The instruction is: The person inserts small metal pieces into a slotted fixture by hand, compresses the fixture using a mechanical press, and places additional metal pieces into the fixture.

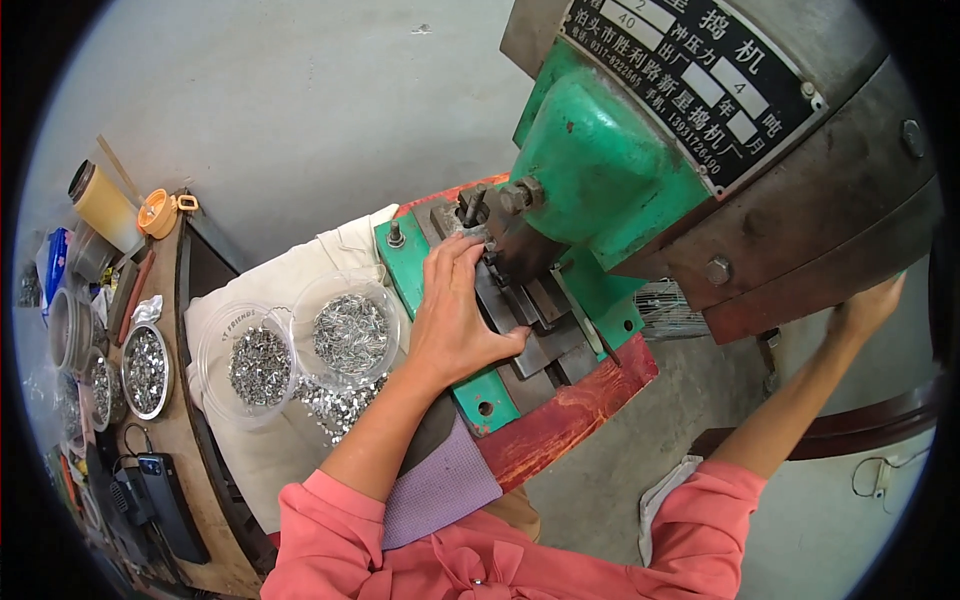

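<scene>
Because the ram [528, 252] overhangs it, the die [490, 297] shows only in part: dark metal, set on a green base [486, 402], long axis running from upper left to lower right. Left hand [450, 300]: the nearer one, alongside the die's left edge; grip spread, fingertips at the far end, thumb touching the near end; die directly right of the palm. Small piece under the fingertips: cannot tell. Right hand [868, 305]: well apart, beyond the press housing [800, 265], fingers hidden; state of grip cannot be told. Bench [545, 440]: red, worn, beneath the base. Pad [445, 487]: purple, at the near side. Cloth [255, 290]: cream, left of the base, bearing two clear tubs [204, 350] of small metal parts; loose pieces [343, 410] beside them. Farther left: side table [188, 440] with steel bowl [127, 375], phone [172, 505], tumbler [108, 212]. Behind: pale wall [300, 130]. Lower right: grey floor [600, 480].
</scene>
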Demonstrator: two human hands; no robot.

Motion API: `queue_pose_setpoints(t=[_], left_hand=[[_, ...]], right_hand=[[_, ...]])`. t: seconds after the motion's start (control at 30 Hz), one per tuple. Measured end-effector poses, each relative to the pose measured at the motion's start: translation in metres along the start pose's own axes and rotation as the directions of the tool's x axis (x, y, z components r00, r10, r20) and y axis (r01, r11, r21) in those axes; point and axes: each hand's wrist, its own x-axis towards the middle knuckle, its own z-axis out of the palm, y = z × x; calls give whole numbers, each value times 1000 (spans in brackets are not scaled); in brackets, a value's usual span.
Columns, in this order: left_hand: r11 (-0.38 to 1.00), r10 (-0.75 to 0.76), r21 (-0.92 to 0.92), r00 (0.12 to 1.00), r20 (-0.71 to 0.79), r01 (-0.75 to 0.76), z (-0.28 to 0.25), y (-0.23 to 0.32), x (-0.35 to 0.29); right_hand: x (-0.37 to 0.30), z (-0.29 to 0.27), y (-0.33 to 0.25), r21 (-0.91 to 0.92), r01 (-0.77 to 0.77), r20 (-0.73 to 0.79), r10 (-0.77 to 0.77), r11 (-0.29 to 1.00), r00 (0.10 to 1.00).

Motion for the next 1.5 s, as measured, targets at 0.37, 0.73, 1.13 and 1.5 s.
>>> queue_pose_setpoints(t=[0.37,0.73,1.13,1.5], left_hand=[[1000,11,23,1000,23,-12,-5,4,3],[999,-14,35,999,37,12,-4,6,2],[999,-11,43,998,65,8,-10,16,-12],[999,-13,32,988,151,9,-15,38,-43]], right_hand=[[67,-13,-2,-143,17,77,-6,990,997],[-69,40,27,63,125,-287,-102,990,952],[-3,19,-26,-3,-105,-42,104,995,994],[-61,35,-9,-230,232,-199,-279,945,939]])
